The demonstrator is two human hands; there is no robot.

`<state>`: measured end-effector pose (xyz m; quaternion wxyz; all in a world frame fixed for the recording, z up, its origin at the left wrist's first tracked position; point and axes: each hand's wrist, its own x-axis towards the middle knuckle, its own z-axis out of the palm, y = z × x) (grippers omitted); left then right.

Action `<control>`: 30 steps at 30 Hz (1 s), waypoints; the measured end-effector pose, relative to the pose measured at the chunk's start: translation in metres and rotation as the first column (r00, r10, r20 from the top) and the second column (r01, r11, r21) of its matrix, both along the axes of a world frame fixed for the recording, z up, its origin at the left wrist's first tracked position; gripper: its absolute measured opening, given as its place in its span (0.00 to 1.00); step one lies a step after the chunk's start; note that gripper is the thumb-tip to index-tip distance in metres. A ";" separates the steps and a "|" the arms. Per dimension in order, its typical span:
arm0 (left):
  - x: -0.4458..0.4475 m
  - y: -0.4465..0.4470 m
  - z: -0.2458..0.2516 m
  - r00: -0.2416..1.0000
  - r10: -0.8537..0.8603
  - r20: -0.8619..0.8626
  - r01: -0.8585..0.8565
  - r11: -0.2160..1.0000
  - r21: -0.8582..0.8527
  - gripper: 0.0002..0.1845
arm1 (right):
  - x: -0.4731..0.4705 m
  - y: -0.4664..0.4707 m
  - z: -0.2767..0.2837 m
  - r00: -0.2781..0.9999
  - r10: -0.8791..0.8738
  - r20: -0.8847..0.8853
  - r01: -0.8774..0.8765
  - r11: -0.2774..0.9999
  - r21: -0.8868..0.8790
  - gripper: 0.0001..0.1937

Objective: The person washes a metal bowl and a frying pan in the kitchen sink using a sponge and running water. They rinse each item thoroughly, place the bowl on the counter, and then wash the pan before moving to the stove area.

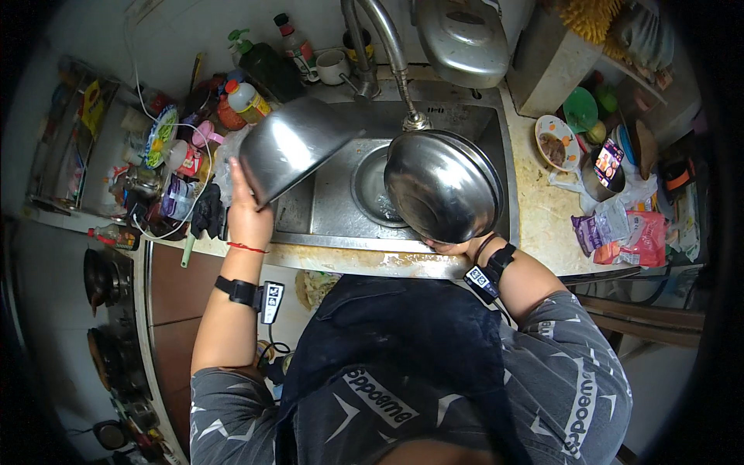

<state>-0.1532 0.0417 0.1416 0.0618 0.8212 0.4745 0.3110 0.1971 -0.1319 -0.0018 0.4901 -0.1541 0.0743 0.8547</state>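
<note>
A deep stainless steel pan (299,142) is tilted over the left part of the sink, its side facing up. My left hand (247,212) grips its near left corner. My right hand (456,246) is under a stack of round stainless steel bowls (439,186), tipped on their sides over the right part of the sink; the bowls hide most of its fingers. Below the two loads lies the steel sink (331,200) with its round drain (372,192), partly covered by the bowls. The metal tap spout (401,87) ends just above the bowls.
Bottles, including a green pump bottle (270,70), and a white mug (333,67) crowd the back left. At right stand a patterned bowl with food (556,144), a phone (608,161) propped in a metal pot (598,185), and plastic packets (633,238). A white cable (203,180) crosses the left clutter.
</note>
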 end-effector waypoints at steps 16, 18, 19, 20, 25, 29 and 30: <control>0.031 -0.023 -0.031 0.882 0.409 0.234 0.024 0.456 -0.889 0.49 | -0.021 0.032 0.038 0.718 -0.180 0.672 -0.042 0.953 0.300 0.26; 0.031 -0.030 -0.032 0.726 0.544 0.421 0.238 0.375 -0.896 0.30 | -0.025 0.039 0.041 0.508 -0.227 0.831 -0.038 0.958 0.285 0.29; 0.031 -0.032 -0.033 0.705 0.621 0.342 0.248 0.237 -0.939 0.31 | -0.026 0.042 0.042 0.368 -0.255 0.894 -0.059 0.953 0.296 0.29; 0.029 -0.035 -0.034 0.721 0.613 0.323 0.243 0.213 -0.946 0.31 | -0.028 0.044 0.043 0.216 -0.246 0.945 -0.078 0.960 0.267 0.28; 0.024 -0.051 -0.034 0.769 0.522 0.370 0.267 0.264 -0.927 0.38 | -0.033 0.049 0.045 0.043 -0.348 0.936 -0.166 0.922 0.350 0.26; 0.027 -0.058 -0.022 0.774 0.447 0.448 0.341 0.303 -0.890 0.42 | -0.033 0.057 0.045 -0.190 -0.266 0.945 -0.211 0.951 0.225 0.24; 0.027 -0.060 -0.017 0.792 0.460 0.401 0.298 0.282 -0.912 0.43 | -0.033 0.060 0.044 -0.167 -0.346 0.923 -0.228 0.925 0.305 0.24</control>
